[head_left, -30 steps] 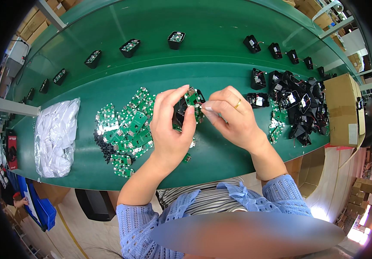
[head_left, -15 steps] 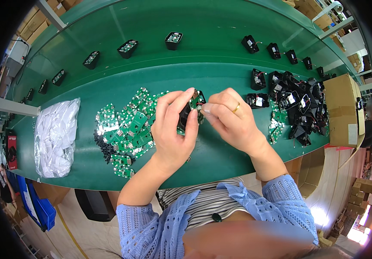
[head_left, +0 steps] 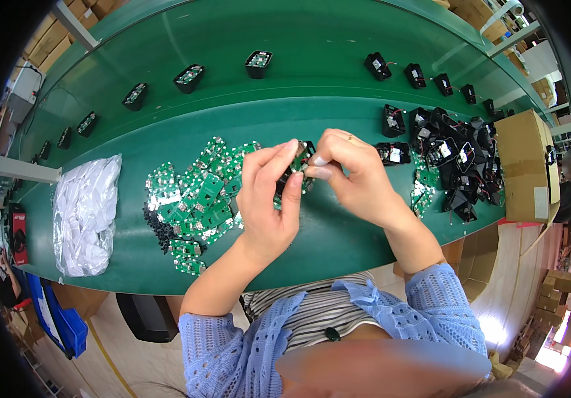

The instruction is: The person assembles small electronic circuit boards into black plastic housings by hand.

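Over the middle of the green worktable, my left hand (head_left: 269, 199) is closed around a black housing with a green circuit board (head_left: 304, 166) at its opening. The fingers hide much of both. My right hand (head_left: 361, 176) comes in from the right with thumb and index finger pinched at the board's edge. A bit of red wire shows by those fingertips. What exactly they pinch is too small to make out. Left of my left hand lies a pile of loose green circuit boards (head_left: 209, 191), with small black parts (head_left: 159, 229) along its edge.
Black housings with wires (head_left: 454, 156) are heaped at the right beside a cardboard box (head_left: 524, 166). A clear bag of white pieces (head_left: 86, 215) lies at the left. Spaced housings stand along the far green strip, some with boards (head_left: 259, 63), some with wires (head_left: 378, 66).
My right hand has turned slightly, its fingertips still at the board. The housings on the far strip have shifted a little to the left. My left hand keeps its hold.
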A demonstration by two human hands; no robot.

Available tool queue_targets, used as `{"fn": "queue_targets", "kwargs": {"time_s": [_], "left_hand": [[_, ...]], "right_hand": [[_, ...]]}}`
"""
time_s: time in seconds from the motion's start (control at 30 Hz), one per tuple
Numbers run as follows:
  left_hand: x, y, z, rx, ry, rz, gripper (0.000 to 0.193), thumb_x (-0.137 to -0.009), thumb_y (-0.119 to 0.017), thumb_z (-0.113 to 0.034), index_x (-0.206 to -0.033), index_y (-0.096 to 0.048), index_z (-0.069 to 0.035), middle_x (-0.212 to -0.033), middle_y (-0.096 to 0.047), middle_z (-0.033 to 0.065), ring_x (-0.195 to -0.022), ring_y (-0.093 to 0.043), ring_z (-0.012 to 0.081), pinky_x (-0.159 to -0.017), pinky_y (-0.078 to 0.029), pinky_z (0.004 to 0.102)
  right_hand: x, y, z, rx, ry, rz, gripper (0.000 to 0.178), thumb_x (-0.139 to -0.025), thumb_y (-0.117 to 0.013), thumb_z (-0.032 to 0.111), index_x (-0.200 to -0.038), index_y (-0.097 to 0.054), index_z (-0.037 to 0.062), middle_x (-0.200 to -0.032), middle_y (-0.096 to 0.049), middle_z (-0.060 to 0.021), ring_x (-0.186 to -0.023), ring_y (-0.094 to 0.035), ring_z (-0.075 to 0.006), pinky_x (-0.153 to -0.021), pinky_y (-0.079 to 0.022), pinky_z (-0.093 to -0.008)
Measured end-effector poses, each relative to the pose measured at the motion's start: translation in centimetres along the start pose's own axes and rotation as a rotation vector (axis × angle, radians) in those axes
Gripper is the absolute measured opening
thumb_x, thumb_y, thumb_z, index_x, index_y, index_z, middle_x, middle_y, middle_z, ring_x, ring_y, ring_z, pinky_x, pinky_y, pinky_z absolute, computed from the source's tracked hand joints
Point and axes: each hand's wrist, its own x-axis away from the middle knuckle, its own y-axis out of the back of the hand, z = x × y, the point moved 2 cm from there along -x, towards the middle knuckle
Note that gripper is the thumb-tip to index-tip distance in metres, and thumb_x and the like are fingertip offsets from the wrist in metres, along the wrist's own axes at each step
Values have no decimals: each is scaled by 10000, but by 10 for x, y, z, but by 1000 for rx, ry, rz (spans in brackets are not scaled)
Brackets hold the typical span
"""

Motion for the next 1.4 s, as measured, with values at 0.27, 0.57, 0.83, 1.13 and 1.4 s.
{"fn": "queue_targets", "kwargs": {"time_s": [0.27,0.57,0.83,1.13,1.4], "left_hand": [[8,-8,20,340,550,-51,397,-873,-509,-84,-1242,-392,6,-1084,-486,94,-921,-493,134,-793,-427,269],[1,7,30,516,948,281,441,-871,-492,-71,-1289,-371,-6,-1166,-493,110,-1049,-470,137,-919,-368,271],[9,5,34,1127,1226,30,250,-825,-529,-28,-1073,-505,-10,-964,-581,81,-861,-565,152,-741,-464,277],[8,-5,10,1035,1057,-9,265,-928,-413,-142,-1172,-398,-40,-1122,-505,71,-1012,-504,143,-834,-431,288],[9,-8,2,1028,944,2,328,-948,-385,-193,-1227,-367,-21,-1138,-481,71,-1051,-471,133,-910,-386,292]], "right_hand": [[9,-23,-14,-129,-209,-234,356,-767,-648,68,-1064,-461,14,-682,-505,-43,-596,-511,-116,-507,-429,-246],[16,-7,-25,-649,-484,-257,330,-807,-570,-11,-1082,-394,37,-728,-523,-24,-550,-457,-52,-472,-373,-184],[30,-37,-5,-186,-173,-94,281,-757,-645,43,-1021,-561,92,-712,-526,-34,-594,-511,-112,-479,-411,-248],[16,-21,-10,402,366,-377,193,-633,-676,37,-801,-588,75,-732,-570,-40,-616,-523,-201,-491,-425,-291],[12,-19,-7,443,276,-362,146,-672,-678,22,-777,-581,52,-710,-579,-48,-611,-524,-205,-512,-420,-294]]}}
